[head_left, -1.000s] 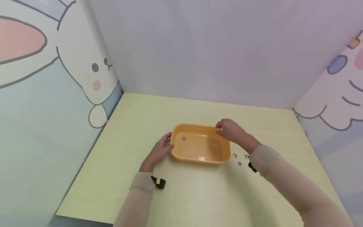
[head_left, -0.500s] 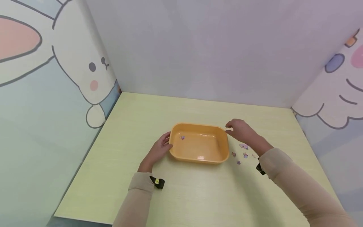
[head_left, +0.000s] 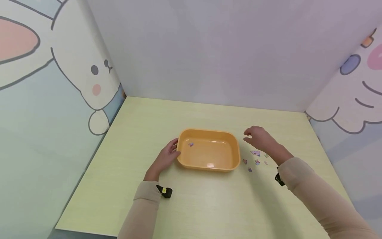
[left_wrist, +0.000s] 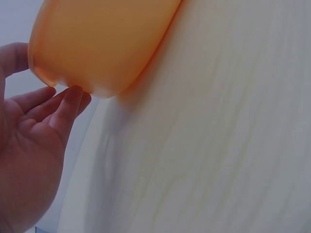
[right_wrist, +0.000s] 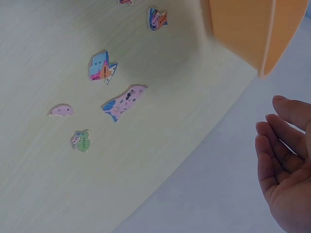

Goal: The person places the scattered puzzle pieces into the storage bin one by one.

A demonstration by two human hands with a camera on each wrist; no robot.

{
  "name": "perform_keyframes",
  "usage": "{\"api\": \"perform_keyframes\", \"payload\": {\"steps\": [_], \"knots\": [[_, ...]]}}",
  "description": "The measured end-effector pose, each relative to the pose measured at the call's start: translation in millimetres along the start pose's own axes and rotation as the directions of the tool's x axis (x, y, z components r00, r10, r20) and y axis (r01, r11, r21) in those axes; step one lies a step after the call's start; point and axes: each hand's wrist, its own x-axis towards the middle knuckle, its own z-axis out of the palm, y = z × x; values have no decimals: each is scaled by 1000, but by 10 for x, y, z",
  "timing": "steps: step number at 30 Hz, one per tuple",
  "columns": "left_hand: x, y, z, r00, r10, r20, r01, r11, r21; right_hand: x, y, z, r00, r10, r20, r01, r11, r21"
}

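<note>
An orange tray (head_left: 212,153) with rounded corners has one small printed piece (head_left: 191,144) lying at its left end. My left hand (head_left: 165,159) grips the tray's left side, thumb at the rim; in the left wrist view this hand (left_wrist: 36,141) has its fingers against the orange wall (left_wrist: 107,43). My right hand (head_left: 259,138) hovers right of the tray, not touching it. In the right wrist view the right hand (right_wrist: 290,170) has bent, parted fingers holding nothing. Several flat pieces lie right of the tray, among them a long pink one (right_wrist: 125,102) and a green one (right_wrist: 82,141).
A pale yellow-green table (head_left: 197,202) bears the tray. Behind it rises a plain light wall (head_left: 206,56). Cartoon-printed walls stand at the left (head_left: 68,132) and at the right (head_left: 367,142).
My right hand has moved from over the tray's right end out to the right, past the rim, uncovering more of the loose pieces. My left hand has kept its hold on the tray.
</note>
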Motion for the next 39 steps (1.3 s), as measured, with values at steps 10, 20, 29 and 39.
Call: {"api": "perform_keyframes", "payload": {"steps": [10, 20, 29, 39], "knots": [[1, 18, -1, 1000, -6, 7, 6, 1000, -7, -40, 196, 81, 1000, -3, 22, 3, 1000, 1], [-2, 21, -3, 1000, -8, 9, 8, 1000, -1, -102, 415, 202, 999, 34, 42, -35, 999, 10], [-25, 122, -14, 999, -33, 37, 33, 999, 12, -140, 533, 285, 997, 67, 48, -68, 997, 29], [4, 17, 14, 1000, -22, -5, 22, 1000, 13, -179, 610, 346, 991, 111, 78, -115, 993, 41]]}}
